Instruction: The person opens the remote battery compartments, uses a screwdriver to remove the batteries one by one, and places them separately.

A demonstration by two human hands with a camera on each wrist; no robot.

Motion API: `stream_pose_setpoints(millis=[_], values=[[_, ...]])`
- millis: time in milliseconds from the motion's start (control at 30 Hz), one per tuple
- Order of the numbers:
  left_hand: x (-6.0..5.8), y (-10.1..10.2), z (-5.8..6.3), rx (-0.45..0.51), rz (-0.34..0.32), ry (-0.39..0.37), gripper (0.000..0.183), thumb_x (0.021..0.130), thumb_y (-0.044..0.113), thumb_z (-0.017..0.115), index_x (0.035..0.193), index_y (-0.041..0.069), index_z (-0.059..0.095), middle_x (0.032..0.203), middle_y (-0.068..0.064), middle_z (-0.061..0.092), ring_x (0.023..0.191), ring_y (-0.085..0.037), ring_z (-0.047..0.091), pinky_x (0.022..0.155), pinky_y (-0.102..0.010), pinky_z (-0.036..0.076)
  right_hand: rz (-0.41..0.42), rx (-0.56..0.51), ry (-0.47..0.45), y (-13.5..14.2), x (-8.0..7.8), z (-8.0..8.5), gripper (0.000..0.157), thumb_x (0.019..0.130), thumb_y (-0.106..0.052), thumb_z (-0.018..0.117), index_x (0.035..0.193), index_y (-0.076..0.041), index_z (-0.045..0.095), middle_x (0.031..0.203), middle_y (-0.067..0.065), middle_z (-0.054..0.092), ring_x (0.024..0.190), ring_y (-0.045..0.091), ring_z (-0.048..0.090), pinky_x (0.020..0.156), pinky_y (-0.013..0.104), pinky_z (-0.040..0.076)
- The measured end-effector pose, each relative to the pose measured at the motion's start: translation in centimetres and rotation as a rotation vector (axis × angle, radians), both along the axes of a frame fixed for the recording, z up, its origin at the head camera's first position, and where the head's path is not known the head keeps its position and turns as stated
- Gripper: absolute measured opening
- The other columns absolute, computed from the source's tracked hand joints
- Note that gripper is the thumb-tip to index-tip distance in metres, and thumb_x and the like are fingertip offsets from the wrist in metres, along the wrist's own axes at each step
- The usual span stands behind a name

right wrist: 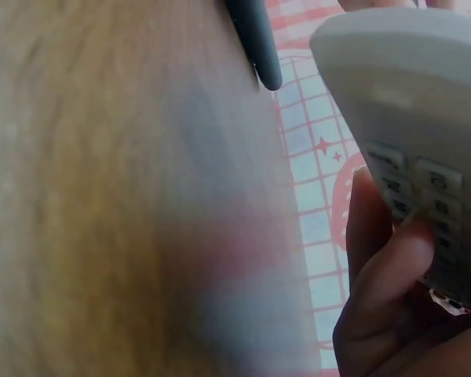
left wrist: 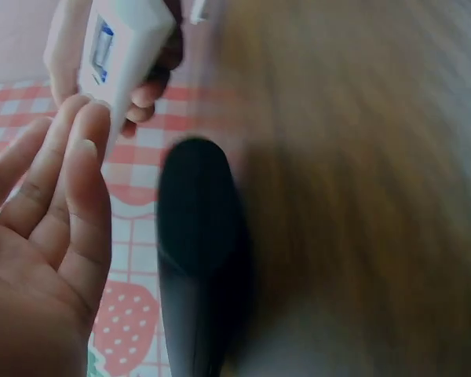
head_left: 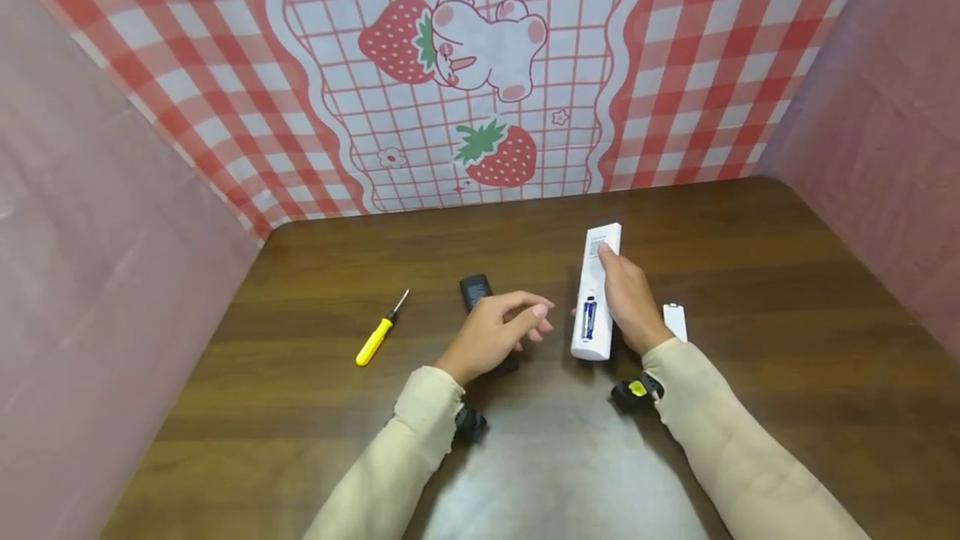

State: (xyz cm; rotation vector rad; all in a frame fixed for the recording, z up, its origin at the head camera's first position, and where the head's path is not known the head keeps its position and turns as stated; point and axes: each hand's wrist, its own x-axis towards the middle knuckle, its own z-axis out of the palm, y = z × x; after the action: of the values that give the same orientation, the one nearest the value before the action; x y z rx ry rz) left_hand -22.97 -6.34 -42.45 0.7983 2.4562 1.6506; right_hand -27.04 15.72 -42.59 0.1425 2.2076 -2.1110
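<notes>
My right hand (head_left: 630, 298) grips a white remote control (head_left: 592, 282), its back turned up and its thumb along one side. The battery slot of the remote is uncovered, and something blue like a battery (head_left: 589, 319) shows in it. In the right wrist view, fingers (right wrist: 408, 259) curl against the button side of the remote. My left hand (head_left: 498, 327) hovers left of the remote with loosely bent fingers and nothing visible in it. Below that hand lies a black remote control (head_left: 476, 288), partly hidden by it.
A screwdriver (head_left: 377, 338) with a yellow handle lies at the left on the brown wooden table (head_left: 300, 423). To the right of my right hand lies a small white battery cover (head_left: 675, 322). A checked cloth (head_left: 697, 65) hangs behind the table.
</notes>
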Motion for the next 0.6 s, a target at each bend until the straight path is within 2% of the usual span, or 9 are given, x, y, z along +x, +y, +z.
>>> stream_pose_setpoints(millis=[100, 233, 433, 600], values=[[0.0, -0.7, 0.0, -0.012, -0.013, 0.077, 0.031, 0.104, 0.025, 0.054, 0.118, 0.001, 0.070, 0.092, -0.008, 0.075, 0.078, -0.024, 0.071, 0.066, -0.030, 0.056, 0.008, 0.004, 0.002, -0.1, 0.0, 0.0, 0.067, 0.105, -0.055, 0.033, 0.129, 0.006, 0.043, 0.088, 0.018, 0.054, 0.061, 0.028, 0.067, 0.061, 0.048, 0.058], [0.0, -1.8, -0.1, -0.038, 0.013, 0.144, 0.030, 0.103, 0.023, 0.057, 0.116, 0.001, 0.071, 0.094, -0.008, 0.075, 0.079, -0.024, 0.072, 0.073, -0.029, 0.057, 0.020, 0.003, -0.003, -0.2, 0.0, -0.1, 0.066, 0.105, -0.054, 0.033, 0.130, 0.006, 0.043, 0.089, 0.019, 0.054, 0.062, 0.028, 0.067, 0.062, 0.048, 0.058], [0.1, -4.1, 0.2, -0.243, 0.108, 0.234, 0.030, 0.101, 0.035, 0.059, 0.115, 0.013, 0.075, 0.100, 0.008, 0.072, 0.083, -0.005, 0.065, 0.076, -0.031, 0.053, 0.039, 0.021, -0.002, -0.1, 0.0, 0.1, 0.067, 0.105, -0.055, 0.031, 0.131, 0.006, 0.042, 0.089, 0.020, 0.054, 0.062, 0.029, 0.066, 0.062, 0.046, 0.058], [0.6, -6.3, 0.2, -0.389, 0.164, 0.295, 0.026, 0.100, 0.035, 0.061, 0.113, 0.017, 0.076, 0.101, 0.011, 0.072, 0.082, -0.002, 0.062, 0.075, -0.029, 0.052, 0.050, 0.049, -0.004, 0.0, 0.1, 0.0, 0.068, 0.105, -0.056, 0.031, 0.129, 0.007, 0.043, 0.087, 0.020, 0.055, 0.061, 0.030, 0.067, 0.061, 0.045, 0.057]])
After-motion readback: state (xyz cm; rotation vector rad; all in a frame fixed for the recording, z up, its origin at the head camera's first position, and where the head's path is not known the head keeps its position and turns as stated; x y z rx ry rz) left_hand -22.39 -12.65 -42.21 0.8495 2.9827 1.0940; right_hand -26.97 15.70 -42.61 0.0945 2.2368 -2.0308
